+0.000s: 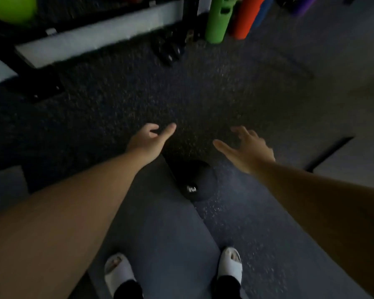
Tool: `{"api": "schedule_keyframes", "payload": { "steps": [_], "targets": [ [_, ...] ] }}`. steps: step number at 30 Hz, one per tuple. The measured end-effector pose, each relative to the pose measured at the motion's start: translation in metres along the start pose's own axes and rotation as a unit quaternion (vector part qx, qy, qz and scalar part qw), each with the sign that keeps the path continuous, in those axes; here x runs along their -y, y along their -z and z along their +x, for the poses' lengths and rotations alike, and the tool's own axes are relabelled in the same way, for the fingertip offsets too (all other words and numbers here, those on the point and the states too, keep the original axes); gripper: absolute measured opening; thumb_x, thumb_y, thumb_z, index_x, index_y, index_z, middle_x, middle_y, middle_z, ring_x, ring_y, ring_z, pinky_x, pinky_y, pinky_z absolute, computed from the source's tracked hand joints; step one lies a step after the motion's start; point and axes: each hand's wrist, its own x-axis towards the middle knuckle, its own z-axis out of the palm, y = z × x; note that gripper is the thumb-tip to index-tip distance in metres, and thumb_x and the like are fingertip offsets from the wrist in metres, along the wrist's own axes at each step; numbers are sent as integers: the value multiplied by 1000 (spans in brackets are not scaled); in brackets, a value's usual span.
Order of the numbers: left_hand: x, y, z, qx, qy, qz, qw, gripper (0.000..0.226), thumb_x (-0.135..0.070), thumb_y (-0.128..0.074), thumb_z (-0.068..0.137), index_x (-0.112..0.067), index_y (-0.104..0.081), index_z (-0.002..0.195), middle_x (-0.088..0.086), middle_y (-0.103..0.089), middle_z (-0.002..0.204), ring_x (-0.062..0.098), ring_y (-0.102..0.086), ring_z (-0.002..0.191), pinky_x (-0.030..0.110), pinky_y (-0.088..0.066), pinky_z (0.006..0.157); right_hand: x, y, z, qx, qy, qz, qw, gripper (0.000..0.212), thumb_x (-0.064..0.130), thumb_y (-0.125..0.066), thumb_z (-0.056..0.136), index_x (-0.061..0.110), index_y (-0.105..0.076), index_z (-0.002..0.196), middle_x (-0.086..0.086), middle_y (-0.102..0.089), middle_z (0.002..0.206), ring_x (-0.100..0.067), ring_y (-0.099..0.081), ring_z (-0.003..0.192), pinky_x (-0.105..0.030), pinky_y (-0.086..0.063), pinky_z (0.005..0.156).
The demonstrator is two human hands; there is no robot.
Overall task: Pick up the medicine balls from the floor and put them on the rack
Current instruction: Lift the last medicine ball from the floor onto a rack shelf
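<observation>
- both hands, left hand [148, 138] and right hand [247, 147], are spread and hold nothing, above the black medicine ball [192, 180].
- medicine ball lies on the floor [117, 104], before the white slippers [230, 266].

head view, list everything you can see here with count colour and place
medicine ball: 1, black with white mark, on floor between the hands
rack: 1, black frame with white shelf, top left
ball: 1, lime green, on rack, top left corner
upright rollers: green, orange, blue, top centre
dark items: count unclear, black, floor by rack
left hand: open, empty
right hand: open, empty
sandals: 2, white, bottom
</observation>
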Motion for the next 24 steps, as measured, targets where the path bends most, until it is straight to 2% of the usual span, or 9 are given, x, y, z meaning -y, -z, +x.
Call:
{"api": "schedule_keyframes", "payload": {
  "steps": [3, 5, 7, 10, 12, 14, 16, 20, 24],
  "targets": [
    [41, -66, 37, -17, 26, 7, 999, 83, -82, -50, 95, -14, -66, 139, 14, -70, 132, 40, -64, 126, 42, -47, 94, -40, -50, 34, 29, 9, 5, 1000, 98, 93, -50, 80, 37, -36, 159, -6, -44, 162, -38, -48, 143, -63, -41, 114],
    [69, -102, 61, -18, 41, 3, 999, 65, -81, -47, 97, -19, -66, 93, 12, -64, 93, 46, -64, 102, 44, -44, 85, -64, -89, 57, 40, 9, 7, 999, 103, 95, -50, 76, 35, -37, 158, -7, -46, 160, -38, -51, 140, -60, -45, 112],
    [97, -135, 81, -10, 73, -13, 997, 54, -78, -45, 100, -29, -50, 80, -2, -48, 80, 27, -55, 79, 41, -40, 85, -83, -132, 78, 59, -3, 23, 998, 108, 96, -52, 72, 34, -37, 159, -7, -45, 159, -37, -51, 140, -56, -48, 111],
    [142, -185, 113, 22, 92, -11, 995, 56, -78, -47, 100, -25, -63, 112, -10, -58, 97, 11, -52, 84, 40, -44, 94, -105, -193, 104, 88, -32, 53, 994, 110, 94, -58, 71, 33, -36, 160, -7, -41, 162, -38, -44, 146, -54, -46, 114],
    [168, -214, 133, 57, 110, -31, 992, 79, -81, -51, 95, -21, -62, 144, -6, -65, 133, 14, -57, 108, 41, -43, 96, -116, -228, 118, 93, -50, 64, 992, 115, 95, -60, 69, 34, -32, 162, -7, -38, 165, -39, -41, 149, -55, -44, 116],
    [191, -235, 154, 66, 138, -53, 987, 96, -87, -55, 87, -27, -49, 161, 0, -54, 160, 23, -55, 135, 45, -44, 101, -121, -259, 131, 106, -64, 59, 991, 120, 96, -61, 67, 35, -26, 165, -7, -33, 168, -41, -35, 152, -58, -43, 116],
    [204, -251, 168, 73, 165, -85, 980, 110, -94, -57, 77, -31, -42, 165, 1, -47, 169, 30, -50, 148, 53, -44, 108, -125, -285, 141, 118, -74, 46, 989, 124, 97, -63, 65, 38, -20, 166, -5, -28, 170, -42, -30, 154, -60, -42, 117],
    [215, -269, 193, 86, 204, -146, 964, 141, -103, -57, 44, -39, -35, 167, 2, -40, 173, 39, -48, 150, 70, -45, 111, -131, -320, 170, 109, -103, 79, 986, 139, 103, -62, 52, 42, -12, 167, -3, -24, 172, -43, -30, 154, -64, -40, 117],
    [223, -272, 207, 130, 260, -188, 938, 141, -104, -63, 51, -38, -26, 171, 4, -35, 176, 43, -43, 154, 77, -43, 111, -134, -337, 186, 124, -171, 181, 961, 148, 99, -72, 46, 44, -7, 167, -8, -20, 172, -45, -32, 154, -62, -42, 118]
  ]
}}
